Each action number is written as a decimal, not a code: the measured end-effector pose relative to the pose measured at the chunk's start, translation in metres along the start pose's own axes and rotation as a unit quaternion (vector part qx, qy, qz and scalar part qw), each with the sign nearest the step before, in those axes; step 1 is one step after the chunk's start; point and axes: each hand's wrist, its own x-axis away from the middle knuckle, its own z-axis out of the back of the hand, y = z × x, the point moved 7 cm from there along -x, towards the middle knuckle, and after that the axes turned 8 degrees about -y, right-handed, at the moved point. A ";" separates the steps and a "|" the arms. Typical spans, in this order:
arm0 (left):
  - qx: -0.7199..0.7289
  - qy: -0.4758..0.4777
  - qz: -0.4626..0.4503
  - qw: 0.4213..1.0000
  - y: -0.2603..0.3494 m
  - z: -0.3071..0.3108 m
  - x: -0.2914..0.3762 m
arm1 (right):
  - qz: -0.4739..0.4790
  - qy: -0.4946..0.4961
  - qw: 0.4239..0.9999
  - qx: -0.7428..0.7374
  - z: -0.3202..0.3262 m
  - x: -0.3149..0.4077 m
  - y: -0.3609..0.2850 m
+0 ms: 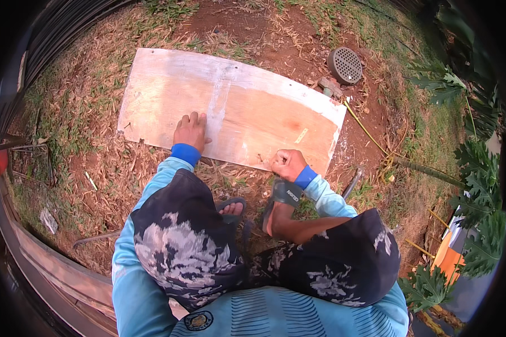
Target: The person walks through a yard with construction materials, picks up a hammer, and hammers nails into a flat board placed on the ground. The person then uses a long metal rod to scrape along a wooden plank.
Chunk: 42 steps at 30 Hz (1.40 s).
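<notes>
A worn plywood board [253, 109] with white paint along its far edge lies on the ground before me. My left hand [191, 131] rests flat on its near part, left of the middle, fingers pointing away from me. At the near edge, on the right, my right hand [287, 163] is curled with its fingers closed; whether something small is inside cannot be told. Small nails [259, 158] stick up from the board just left of that hand. Another nail [128, 125] is near the left end. A small yellowish strip [301, 135] lies on the right half.
A round grey perforated drain cover [345, 65] lies beyond the board's right end, near broken stones [331, 87]. A metal bar or tool handle [353, 183] is right of my sandalled foot. Cut branches and papaya leaves [476, 172] stand right; long planks [63, 269] lie left.
</notes>
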 end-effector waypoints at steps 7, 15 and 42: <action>0.016 0.015 -0.012 1.000 -0.003 0.000 0.003 | -0.157 0.002 0.941 -0.299 -0.038 -0.024 0.024; 0.018 -0.010 0.002 1.000 -0.002 0.000 0.003 | -0.161 -0.065 0.953 -0.247 -0.050 -0.027 0.005; 0.017 0.011 -0.003 1.000 -0.004 -0.005 0.002 | -0.194 -0.113 0.964 0.142 -0.051 -0.049 0.022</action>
